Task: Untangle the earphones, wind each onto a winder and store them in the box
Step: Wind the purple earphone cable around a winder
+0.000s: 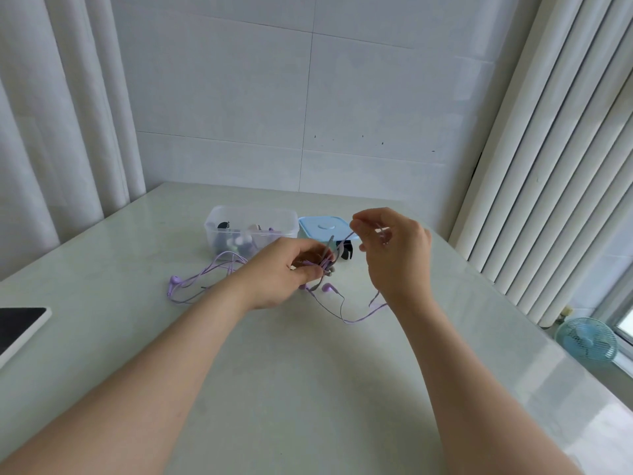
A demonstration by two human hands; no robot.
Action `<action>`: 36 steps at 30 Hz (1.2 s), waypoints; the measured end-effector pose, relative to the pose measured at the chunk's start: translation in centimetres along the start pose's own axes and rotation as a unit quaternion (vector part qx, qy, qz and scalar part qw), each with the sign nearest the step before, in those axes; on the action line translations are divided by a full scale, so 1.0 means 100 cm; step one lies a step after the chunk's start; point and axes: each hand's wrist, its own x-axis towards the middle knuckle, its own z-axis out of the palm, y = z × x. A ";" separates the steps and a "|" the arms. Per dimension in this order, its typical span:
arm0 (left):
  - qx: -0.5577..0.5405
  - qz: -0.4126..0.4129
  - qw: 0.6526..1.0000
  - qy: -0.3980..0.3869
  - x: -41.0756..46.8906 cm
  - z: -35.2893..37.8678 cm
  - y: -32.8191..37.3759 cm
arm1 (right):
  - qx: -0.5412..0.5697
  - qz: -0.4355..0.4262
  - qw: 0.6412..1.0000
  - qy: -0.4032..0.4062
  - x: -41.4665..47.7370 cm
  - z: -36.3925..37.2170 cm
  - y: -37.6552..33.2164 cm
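Winding looks part done — left hand (284, 269) grips the winder (331, 245), right hand (394, 255) pinches purple earphone cable (352, 318), 2 earbuds (175, 279) loose, clear box (219, 228) open.

Just one view, a wide-angle cam worn on the head, facing forward and tilted down over the pale table (308, 406) toward the tiled wall (222, 97) up top. Forearms (154, 371) run in from the bottom corners, left hand (281, 269) and right hand (397, 258) sitting close, mid-frame. The curtain (51, 132) at the left edge leans inward.
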 end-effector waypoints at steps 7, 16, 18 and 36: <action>-0.313 -0.008 0.947 -0.073 -0.004 -0.005 0.010 | 0.107 0.162 0.981 -0.011 0.000 -0.006 -0.006; -0.538 0.047 0.840 -0.055 -0.005 -0.016 0.022 | -0.241 0.200 0.913 -0.263 -0.011 0.004 0.014; -0.550 0.041 0.833 -0.034 -0.005 -0.017 0.025 | -0.277 0.173 0.909 -0.259 -0.012 0.005 0.007; -0.077 0.078 0.970 0.216 0.004 -0.006 0.022 | 0.248 0.179 0.945 -0.111 -0.014 0.008 -0.044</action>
